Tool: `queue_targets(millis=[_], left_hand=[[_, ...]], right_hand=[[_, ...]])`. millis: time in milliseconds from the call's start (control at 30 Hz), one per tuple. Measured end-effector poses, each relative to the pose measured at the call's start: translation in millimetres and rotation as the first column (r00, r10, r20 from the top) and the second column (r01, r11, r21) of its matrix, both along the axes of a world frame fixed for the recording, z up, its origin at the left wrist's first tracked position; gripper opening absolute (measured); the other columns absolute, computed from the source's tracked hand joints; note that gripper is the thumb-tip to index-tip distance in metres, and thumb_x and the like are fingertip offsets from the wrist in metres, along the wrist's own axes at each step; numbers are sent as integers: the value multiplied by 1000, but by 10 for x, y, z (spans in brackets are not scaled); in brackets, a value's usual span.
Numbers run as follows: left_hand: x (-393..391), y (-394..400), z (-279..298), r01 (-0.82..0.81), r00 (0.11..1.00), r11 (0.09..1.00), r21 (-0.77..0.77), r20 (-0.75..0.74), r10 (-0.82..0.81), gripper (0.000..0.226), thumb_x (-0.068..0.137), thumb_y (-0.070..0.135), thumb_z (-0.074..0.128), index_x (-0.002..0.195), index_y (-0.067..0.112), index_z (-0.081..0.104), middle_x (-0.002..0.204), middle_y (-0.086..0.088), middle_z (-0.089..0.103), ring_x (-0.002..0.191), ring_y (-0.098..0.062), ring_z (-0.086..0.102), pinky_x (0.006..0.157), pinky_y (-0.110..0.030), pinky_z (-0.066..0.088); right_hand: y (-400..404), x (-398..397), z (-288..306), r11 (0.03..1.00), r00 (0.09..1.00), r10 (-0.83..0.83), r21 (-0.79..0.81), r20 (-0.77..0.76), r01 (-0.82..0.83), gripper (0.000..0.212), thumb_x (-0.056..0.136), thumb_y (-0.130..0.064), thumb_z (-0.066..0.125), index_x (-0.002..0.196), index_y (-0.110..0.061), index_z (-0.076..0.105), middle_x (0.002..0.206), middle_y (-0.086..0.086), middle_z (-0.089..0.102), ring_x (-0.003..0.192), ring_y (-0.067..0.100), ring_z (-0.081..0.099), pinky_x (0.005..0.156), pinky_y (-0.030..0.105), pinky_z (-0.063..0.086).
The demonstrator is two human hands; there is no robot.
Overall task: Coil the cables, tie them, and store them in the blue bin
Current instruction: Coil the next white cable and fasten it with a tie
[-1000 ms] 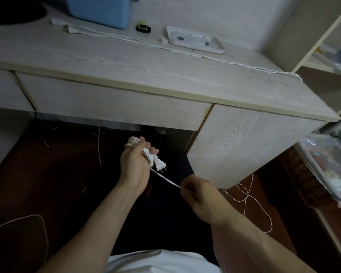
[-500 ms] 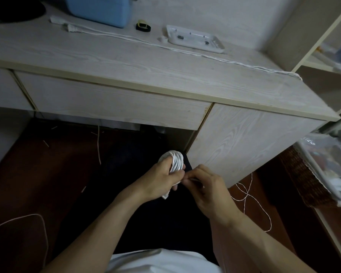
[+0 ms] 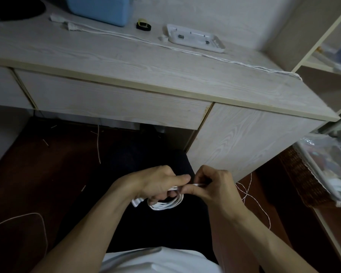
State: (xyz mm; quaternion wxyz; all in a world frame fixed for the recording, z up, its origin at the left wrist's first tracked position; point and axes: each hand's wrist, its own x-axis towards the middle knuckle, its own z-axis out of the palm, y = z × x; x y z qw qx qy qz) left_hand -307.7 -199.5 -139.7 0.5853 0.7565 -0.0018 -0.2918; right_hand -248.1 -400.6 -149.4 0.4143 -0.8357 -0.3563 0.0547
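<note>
A white coiled cable (image 3: 166, 203) hangs in loops below my left hand (image 3: 156, 184), which grips it over my lap. Its white plug end pokes out at the lower left of that hand. My right hand (image 3: 213, 186) pinches a thin strand (image 3: 198, 184) that runs across to the coil, fingertips nearly touching the left thumb. The blue bin (image 3: 100, 8) stands at the back left of the desk. A second long white cable (image 3: 165, 45) lies stretched across the desk top from its plug near the bin to the right edge.
The wooden desk (image 3: 165, 75) has a drawer front facing me. A white power strip (image 3: 195, 38) and a small black-and-yellow roll (image 3: 143, 25) lie at the back. Thin white cord (image 3: 248, 194) trails on the floor at right, beside a wicker basket (image 3: 303, 180).
The left hand, first raised with the cable wound round its fingers and the plug showing, came down and rightward to meet the right hand. The coil now hangs beneath it.
</note>
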Motion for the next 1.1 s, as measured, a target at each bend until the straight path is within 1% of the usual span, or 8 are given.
queue_targets(millis=[167, 267, 433, 567, 700, 900, 1000, 1100], left_hand=[[-16, 59, 12, 9, 995, 985, -170, -99, -26, 59, 99, 57, 39, 57, 16, 37, 43, -2, 24, 37, -14, 16, 41, -25, 26], [4, 46, -31, -39, 996, 945, -326, -88, 11, 59, 97, 59, 41, 56, 17, 36, 39, 0, 25, 32, -12, 17, 40, -23, 26], [44, 44, -114, -137, 989, 809, -571, -120, 83, 48, 93, 51, 51, 60, 18, 40, 39, 4, 25, 31, -8, 18, 42, -27, 29], [82, 14, -64, -410, 905, 545, -731, -253, 341, 46, 92, 49, 50, 57, 21, 41, 38, 7, 23, 29, -6, 18, 40, -24, 33], [187, 67, -33, -625, 681, 166, -763, -429, 594, 51, 98, 44, 44, 53, 21, 41, 37, 7, 23, 28, -6, 19, 38, -21, 34], [234, 214, -129, -649, 443, -177, -740, -556, 703, 48, 101, 46, 40, 61, 20, 42, 44, 7, 27, 36, -9, 25, 49, -23, 40], [225, 209, -132, -605, 447, -171, -777, -510, 735, 37, 102, 36, 39, 71, 17, 44, 56, 3, 39, 47, -11, 38, 69, -28, 42], [265, 97, -168, -615, 442, -29, -788, -376, 814, 26, 102, 14, 40, 76, 15, 42, 65, 1, 47, 54, -12, 48, 78, -33, 45]], right_hand=[[-8, 26, 41, 997, 998, -52, 52, -17, 53, 25, 74, -43, 78, 72, -24, 62, 63, -9, 62, 52, 11, 57, 46, 22, 42], [17, 3, 49, 996, 993, -68, 56, -93, 74, 25, 81, -38, 75, 75, -16, 66, 62, 0, 62, 51, 18, 56, 46, 33, 43], [17, -8, 25, 998, 992, -44, 28, -120, 48, 34, 97, -35, 59, 69, -16, 63, 52, -8, 51, 45, 6, 41, 44, 25, 30], [-18, 70, -46, 998, 991, -62, -37, -116, 58, 30, 102, -36, 49, 78, -24, 62, 55, -7, 52, 46, 9, 43, 45, 34, 31], [-61, 142, -99, 994, 982, -63, -102, -178, 45, 27, 103, -36, 45, 85, -28, 63, 60, 7, 54, 49, 15, 46, 47, 33, 34], [-85, 144, -123, 951, 951, 26, -286, -307, -118, 24, 105, -31, 45, 105, -18, 65, 65, -2, 57, 53, 3, 51, 53, 18, 40], [-39, 81, -90, 915, 942, 125, -330, -310, -230, 26, 104, -30, 46, 114, -18, 67, 63, -7, 55, 54, 1, 52, 55, 15, 40], [16, -10, -65, 883, 924, 200, -347, -326, -314, 28, 104, -28, 48, 122, -19, 67, 63, -18, 58, 58, 2, 55, 58, 13, 40]])
